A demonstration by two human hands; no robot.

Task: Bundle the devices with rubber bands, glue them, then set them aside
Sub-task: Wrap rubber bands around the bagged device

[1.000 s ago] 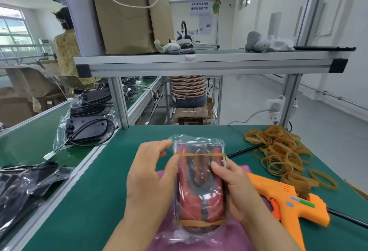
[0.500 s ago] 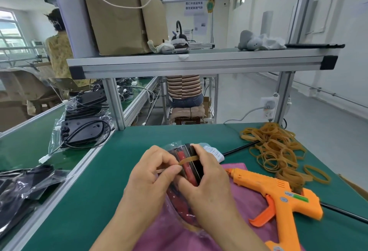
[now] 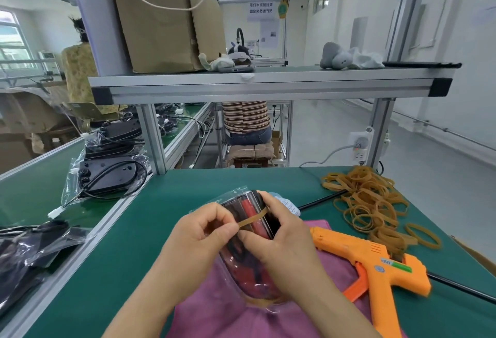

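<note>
A red and black device in a clear plastic bag (image 3: pixel 248 265) stands on edge over a pink cloth (image 3: pixel 214 311) at the table's near side. My right hand (image 3: pixel 284 246) grips the device from the right. With thumb and forefinger, my left hand (image 3: pixel 198 238) pinches a tan rubber band (image 3: pixel 252 219) that runs across the device's upper end. A second band (image 3: pixel 261 301) circles its lower end. The orange glue gun (image 3: pixel 375 270) lies to the right on the cloth's edge.
A heap of loose rubber bands (image 3: pixel 367 203) lies at the right rear of the green table (image 3: pixel 150 230). Bagged black devices (image 3: pixel 107 174) sit on the left bench. A black cord (image 3: pixel 319 200) crosses behind the glue gun. A metal shelf (image 3: pixel 268 82) spans overhead.
The device was lying flat in both hands; it has been turned on edge. My left hand now pinches the upper rubber band and my right hand wraps the device's side.
</note>
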